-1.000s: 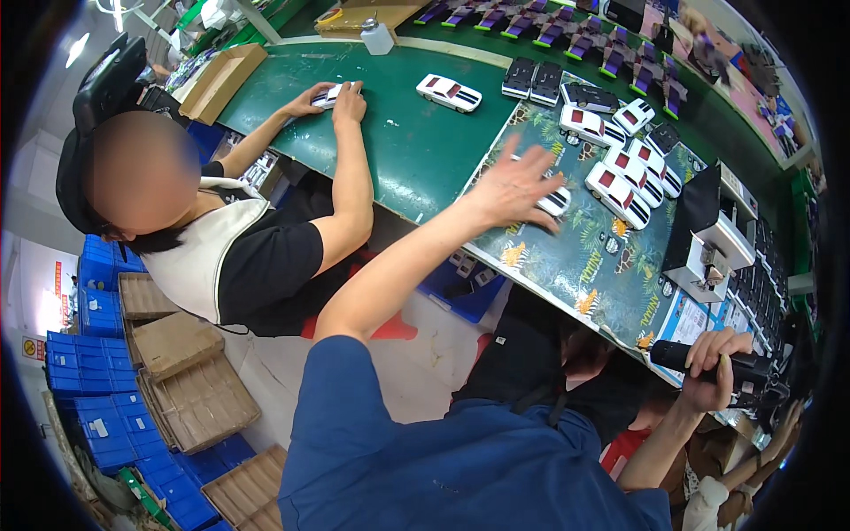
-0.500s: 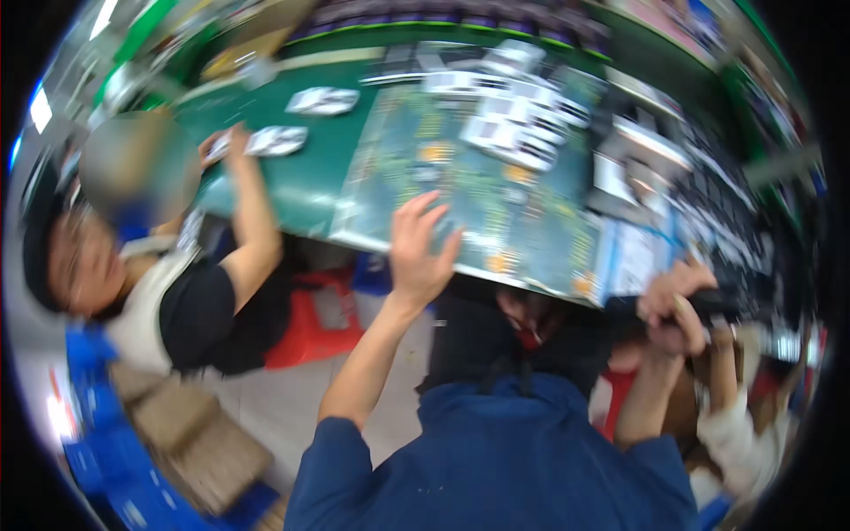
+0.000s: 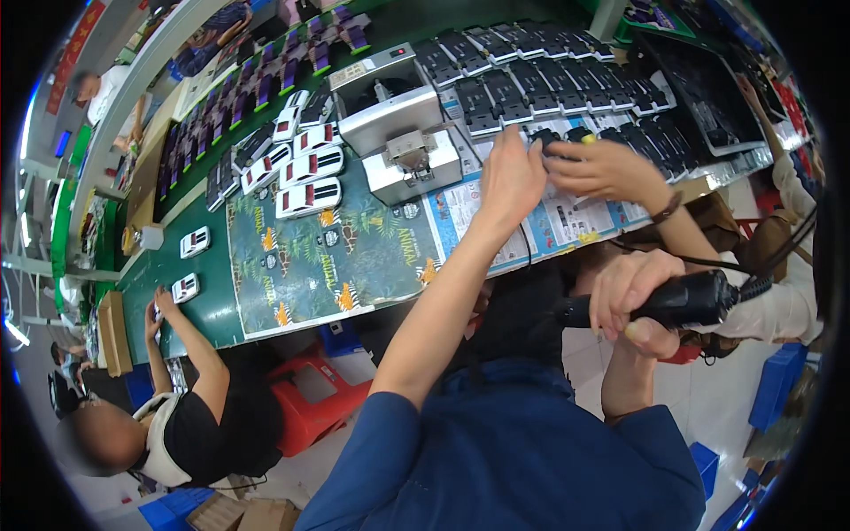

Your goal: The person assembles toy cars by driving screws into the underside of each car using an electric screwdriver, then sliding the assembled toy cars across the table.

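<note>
A black electric screwdriver (image 3: 686,299) with a cord lies across my right hand (image 3: 633,290), whose fingers are wrapped round its body at the lower right. Out over the table reaches my left hand (image 3: 513,181), at the near edge of the rows of black toy car bases (image 3: 500,96). Its fingers are drawn together, and what they hold, if anything, is hidden. Close beside it is a co-worker's hand (image 3: 606,170) with a bracelet, coming from the right. To the left of my left hand stands a silver metal screw feeder (image 3: 390,111).
White toy cars (image 3: 310,168) lie clustered left of the feeder on a patterned mat (image 3: 332,252). At the far left a seated co-worker's hands (image 3: 159,310) are by another white car (image 3: 186,288). A red stool (image 3: 310,398) stands below the table. A black tray (image 3: 699,93) sits at right.
My view has swung toward the right side of the table. My left hand has gone from spread above the mat to the black bases. The screwdriver in my right hand now shows clearly.
</note>
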